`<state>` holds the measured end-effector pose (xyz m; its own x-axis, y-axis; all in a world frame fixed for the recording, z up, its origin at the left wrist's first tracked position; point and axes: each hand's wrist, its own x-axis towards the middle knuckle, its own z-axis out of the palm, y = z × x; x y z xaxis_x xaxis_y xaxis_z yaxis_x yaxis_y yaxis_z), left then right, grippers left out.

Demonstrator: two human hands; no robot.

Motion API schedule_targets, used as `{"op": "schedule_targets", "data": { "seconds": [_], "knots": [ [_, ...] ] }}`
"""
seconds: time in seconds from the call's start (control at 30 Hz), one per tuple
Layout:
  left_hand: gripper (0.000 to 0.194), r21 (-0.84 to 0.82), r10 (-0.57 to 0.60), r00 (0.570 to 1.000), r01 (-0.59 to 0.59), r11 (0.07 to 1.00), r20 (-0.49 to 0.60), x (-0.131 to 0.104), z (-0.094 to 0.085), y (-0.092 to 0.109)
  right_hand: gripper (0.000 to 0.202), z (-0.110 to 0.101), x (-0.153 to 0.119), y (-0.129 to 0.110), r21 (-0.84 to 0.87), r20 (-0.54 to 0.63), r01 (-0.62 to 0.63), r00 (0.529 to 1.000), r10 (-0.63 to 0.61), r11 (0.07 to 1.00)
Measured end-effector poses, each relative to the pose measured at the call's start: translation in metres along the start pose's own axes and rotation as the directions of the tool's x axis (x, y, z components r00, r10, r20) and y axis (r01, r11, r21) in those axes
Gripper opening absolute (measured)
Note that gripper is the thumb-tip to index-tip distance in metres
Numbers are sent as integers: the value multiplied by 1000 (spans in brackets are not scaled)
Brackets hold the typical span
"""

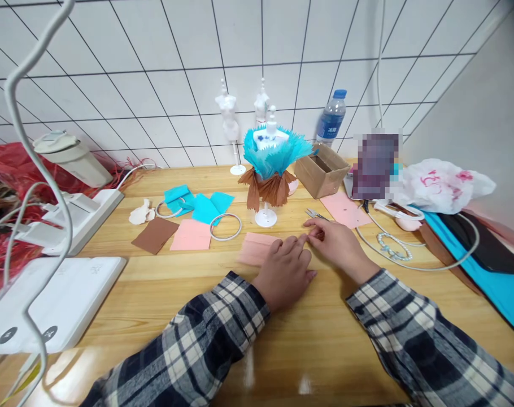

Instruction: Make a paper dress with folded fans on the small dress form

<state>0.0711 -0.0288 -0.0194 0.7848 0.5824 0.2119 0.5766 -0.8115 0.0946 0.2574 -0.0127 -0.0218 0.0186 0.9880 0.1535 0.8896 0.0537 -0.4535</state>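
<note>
My left hand lies with its fingers stretched over the right end of a pink piece of creased paper on the table. Just beside its fingertips is my right hand, thumb and forefinger drawn together. Whatever may be between those fingers is too small to make out. Behind my right hand lies a pair of small metal scissors or pliers, partly covered. A small white dress form stands ahead, dressed in a blue ruffled paper top and a brown pleated paper skirt.
Left of my hands are metal rings, blue paper pieces, a pink square and a brown square. Behind stand a cardboard box, a water bottle and a bare dress form. A white cable curves at right.
</note>
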Motion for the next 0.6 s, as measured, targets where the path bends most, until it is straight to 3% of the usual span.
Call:
{"op": "schedule_targets", "data": {
  "seconds": [0.3,0.6],
  "knots": [
    [39,-4,-19,999,19,1000,49,3,2,0,33,-2,-2,-4,-121,-8,44,999,-45,992],
    [46,-40,-28,999,29,999,27,2,3,-4,30,-20,-1,15,-4,-24,-120,993,120,993]
  ]
}}
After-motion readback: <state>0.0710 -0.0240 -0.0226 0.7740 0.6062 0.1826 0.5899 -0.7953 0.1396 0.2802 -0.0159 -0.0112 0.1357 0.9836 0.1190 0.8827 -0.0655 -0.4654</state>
